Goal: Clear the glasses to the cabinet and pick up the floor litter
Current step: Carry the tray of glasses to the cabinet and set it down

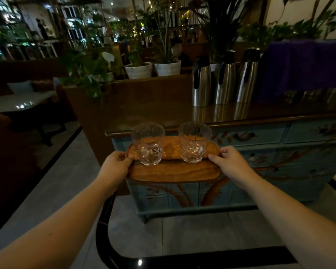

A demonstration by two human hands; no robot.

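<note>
1. No words or brand names can be read. The right glass (194, 142) has a small dark mark on it, but it is too blurry to read.
2. The left hand (116, 164) grips the left end of a wooden tray (173, 171). Its thumb lies on top of the rim, and the other fingers curl under the tray.
3. The right hand (229, 162) grips the right end of the tray the same way, thumb on top and fingers wrapped round the edge.
4. Both hands are closed on the tray. Neither hand touches a glass.
5. The left glass (148, 144) stands upright on the left part of the tray, just beside the left thumb.
6. The right glass stands upright on the right part of the tray, near the right thumb. The two glasses are apart, with bare wood between them.
7. Both glasses are clear and look empty.
8. The tray is held in the air, near the front left corner of a blue painted cabinet (279, 152) with a dark shiny top.
9. Three silver jugs (225, 78) stand far back on the cabinet top, to the right.
10. A purple cloth (303, 65) hangs at the far right.
11. Green plants in white pots (153, 68) stand behind the cabinet.
12. The floor (56, 183) is grey.
</note>
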